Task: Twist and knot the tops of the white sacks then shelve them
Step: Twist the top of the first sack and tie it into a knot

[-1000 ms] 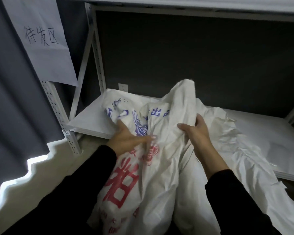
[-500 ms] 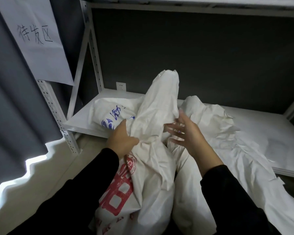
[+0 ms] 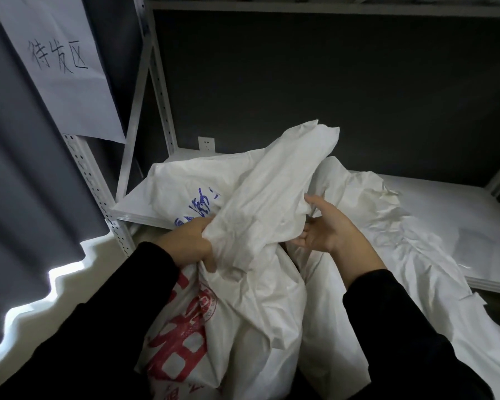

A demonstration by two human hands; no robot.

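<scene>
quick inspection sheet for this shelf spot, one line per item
surface: white shelf board, both sacks lie partly on it
job's things: printed sack, top gathered and held up, no knot visible; plain sack to its right, top loose
clutter: nothing seen
hands: left hand grips the printed sack's neck; right hand open against the gathered top
cables: nothing seen
surroundings: handwritten paper sign at upper left, wall socket, dark curtain

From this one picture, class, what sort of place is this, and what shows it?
Probably a storeroom or dispatch area: a metal shelving rack with a white shelf, a handwritten paper sign by its post, and a printed white sack leaning onto it.
</scene>
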